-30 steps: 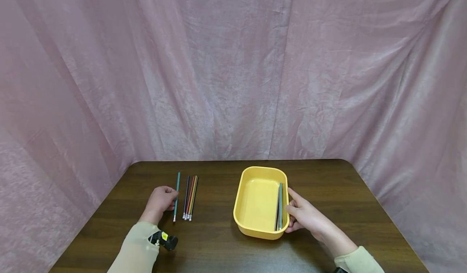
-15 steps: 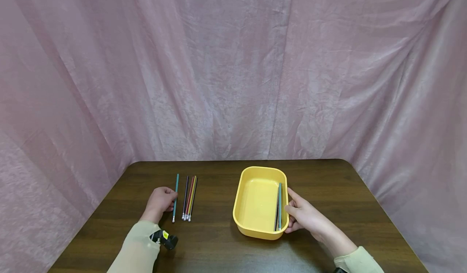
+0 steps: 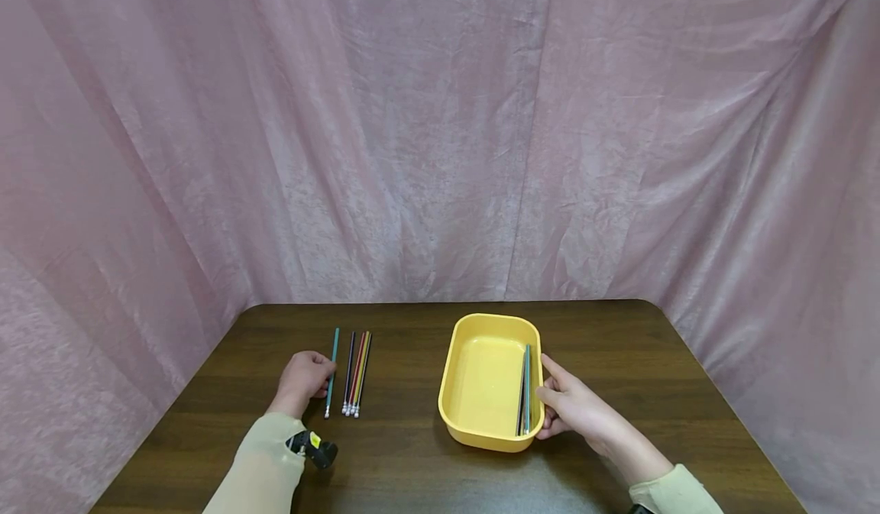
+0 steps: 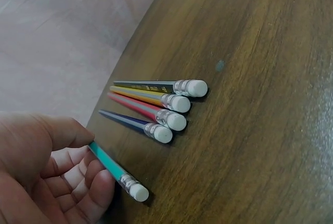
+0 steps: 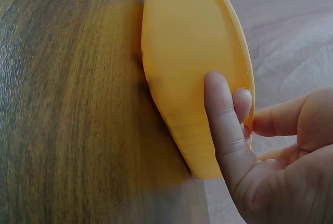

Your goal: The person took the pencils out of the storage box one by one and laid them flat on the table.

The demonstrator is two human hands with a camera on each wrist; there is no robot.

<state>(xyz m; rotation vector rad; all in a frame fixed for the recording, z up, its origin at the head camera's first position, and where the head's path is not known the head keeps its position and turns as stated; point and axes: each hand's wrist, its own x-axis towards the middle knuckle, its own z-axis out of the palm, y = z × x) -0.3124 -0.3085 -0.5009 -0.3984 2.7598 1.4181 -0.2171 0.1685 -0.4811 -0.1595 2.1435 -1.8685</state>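
In the head view my left hand (image 3: 301,382) pinches a teal pencil (image 3: 329,396) at the left of the table, its white eraser end toward me. The left wrist view shows that pencil (image 4: 108,162) between thumb and fingers, low over or on the wood; I cannot tell which. Just right of it lie a dark blue pencil (image 4: 132,122), a red pencil (image 4: 136,107), a yellow pencil (image 4: 143,95) and a black pencil (image 4: 148,86), side by side. My right hand (image 3: 576,405) holds the right rim of a yellow plastic tray (image 3: 491,443), one finger along its outer wall.
Inside the tray a teal pencil (image 3: 527,384) and darker ones lean along the right wall. The brown wooden table (image 3: 406,468) has rounded far corners. Behind its far edge hangs a pink curtain (image 3: 440,155).
The row of loose pencils and the teal pencil have shifted very slightly left. Both hands keep their holds, and the tray stays almost where it was.
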